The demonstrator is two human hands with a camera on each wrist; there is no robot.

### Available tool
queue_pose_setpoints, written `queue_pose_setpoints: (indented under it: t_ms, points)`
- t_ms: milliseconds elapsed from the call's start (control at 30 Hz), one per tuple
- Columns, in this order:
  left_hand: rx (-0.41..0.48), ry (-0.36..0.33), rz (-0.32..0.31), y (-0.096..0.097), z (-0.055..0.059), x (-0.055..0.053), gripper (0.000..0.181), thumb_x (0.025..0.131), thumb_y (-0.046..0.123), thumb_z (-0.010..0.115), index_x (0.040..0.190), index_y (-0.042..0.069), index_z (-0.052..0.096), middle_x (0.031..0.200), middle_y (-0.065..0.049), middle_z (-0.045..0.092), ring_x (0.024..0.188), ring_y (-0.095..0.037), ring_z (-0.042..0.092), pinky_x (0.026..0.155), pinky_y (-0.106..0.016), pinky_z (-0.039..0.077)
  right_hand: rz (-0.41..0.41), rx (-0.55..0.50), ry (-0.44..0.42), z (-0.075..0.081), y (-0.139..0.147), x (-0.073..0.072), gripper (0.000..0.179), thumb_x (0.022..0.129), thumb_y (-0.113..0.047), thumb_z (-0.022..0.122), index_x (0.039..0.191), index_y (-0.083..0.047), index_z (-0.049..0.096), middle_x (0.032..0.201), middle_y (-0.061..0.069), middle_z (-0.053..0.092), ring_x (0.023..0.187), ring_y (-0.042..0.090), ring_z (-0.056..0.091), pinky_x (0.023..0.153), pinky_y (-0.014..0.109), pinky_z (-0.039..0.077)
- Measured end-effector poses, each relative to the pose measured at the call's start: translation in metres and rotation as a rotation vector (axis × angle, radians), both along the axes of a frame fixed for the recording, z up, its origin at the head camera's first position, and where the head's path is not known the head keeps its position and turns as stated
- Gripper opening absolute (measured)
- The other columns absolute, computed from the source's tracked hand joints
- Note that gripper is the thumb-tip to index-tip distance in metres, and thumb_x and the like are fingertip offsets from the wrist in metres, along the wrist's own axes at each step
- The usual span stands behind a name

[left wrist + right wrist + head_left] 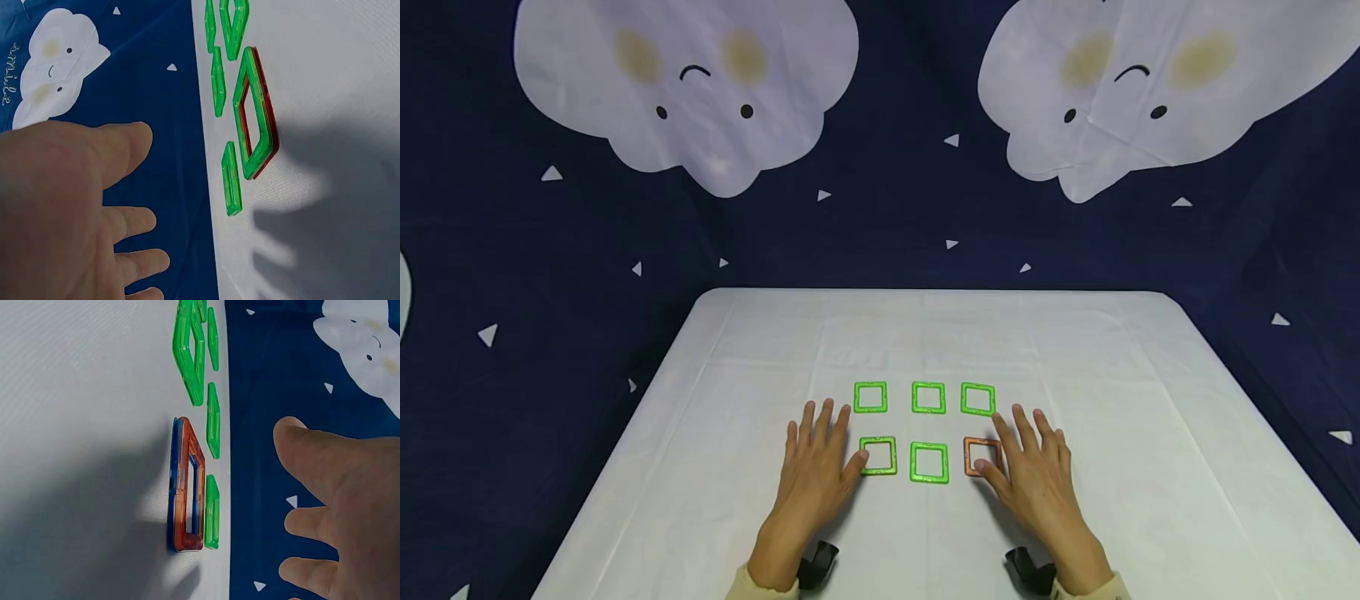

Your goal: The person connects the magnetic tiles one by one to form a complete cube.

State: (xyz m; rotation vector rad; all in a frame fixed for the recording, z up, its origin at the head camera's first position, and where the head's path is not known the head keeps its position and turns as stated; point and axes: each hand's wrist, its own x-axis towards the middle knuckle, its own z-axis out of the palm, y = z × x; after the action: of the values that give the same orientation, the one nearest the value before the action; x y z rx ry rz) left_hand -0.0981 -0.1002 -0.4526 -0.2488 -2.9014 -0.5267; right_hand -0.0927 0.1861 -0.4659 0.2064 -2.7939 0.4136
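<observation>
My left hand (812,479), fingers spread, hovers over the table by the front-left green square frame (893,457), its thumb overlapping that frame's left edge in the head view. The left wrist view shows this green frame (257,94) lying on a red one (271,119). On the other side my right hand (1037,479) is likewise spread, beside an orange square frame (982,440) partly covered by its thumb. Beneath the orange frame (180,506) lies a blue one (172,494). Neither hand holds anything; shadows fall below both.
Between the hands lies a front-middle green frame (929,479). Behind it are a back-left green frame (870,409), a back-middle one (928,411) and a back-right one (977,412). A white cloth covers the table (925,333); a dark blue cloud-print curtain (895,225) hangs behind.
</observation>
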Motion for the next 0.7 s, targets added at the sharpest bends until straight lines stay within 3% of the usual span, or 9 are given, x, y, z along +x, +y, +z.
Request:
queue_pose_setpoints:
  t_ms: [167, 700]
  points:
    - [0.005, -0.008, -0.01, 0.0013, 0.0014, 0.0008, 0.064, 0.09, 0.043, 0.057, 0.143, 0.011, 0.04, 0.151, -0.018, 0.033, 0.144, -0.039, 0.02, 0.113, -0.059, 0.017, 0.005, 0.014, -0.024, 0.0018, -0.0009, -0.0014, 0.069, 0.078, -0.04, 0.073, 0.135, -0.008, 0.05, 0.143, 0.026, 0.041, 0.134, 0.049, 0.028, 0.103, 0.066, 0.021]
    - [0.026, -0.029, -0.044, 0.0062, 0.0023, 0.0017, 0.065, 0.089, 0.042, 0.059, 0.143, 0.011, 0.04, 0.151, -0.018, 0.033, 0.143, -0.04, 0.02, 0.112, -0.059, 0.019, 0.043, 0.015, 0.017, 0.0028, -0.0031, -0.0038, 0.07, 0.076, -0.041, 0.074, 0.134, -0.008, 0.052, 0.143, 0.023, 0.043, 0.134, 0.046, 0.029, 0.102, 0.065, 0.023]
